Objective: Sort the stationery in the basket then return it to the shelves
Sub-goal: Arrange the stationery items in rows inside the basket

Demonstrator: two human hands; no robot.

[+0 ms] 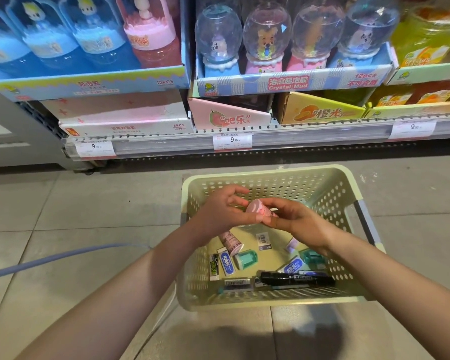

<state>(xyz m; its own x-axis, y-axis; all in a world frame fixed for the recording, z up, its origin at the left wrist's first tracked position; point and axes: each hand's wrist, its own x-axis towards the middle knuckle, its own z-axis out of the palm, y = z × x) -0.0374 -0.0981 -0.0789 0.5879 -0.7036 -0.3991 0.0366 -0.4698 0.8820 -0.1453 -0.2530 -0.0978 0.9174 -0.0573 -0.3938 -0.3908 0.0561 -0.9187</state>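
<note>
A pale green perforated basket (330, 188) stands on the floor below the shelf. Over its middle, my right hand (296, 219) pinches a small pink cup-shaped tub (257, 210). My left hand (224, 211) touches the same tub from the left, thumb under it and fingers spread above. In the basket lie another pink tub (230, 241), two green sharpeners (246, 259) (311, 257), several white-and-blue erasers (226, 263), a black marker (296, 279) and barcode-labelled packs (238, 283).
The shelf (309, 137) in front holds display boxes of blue and pink slime bottles (89, 79), globe-topped Crystal Mud jars (291, 81) and yellow-orange jars (426, 55), with price tags on its edge. A grey-blue cable (50, 258) lies on the tiled floor at left.
</note>
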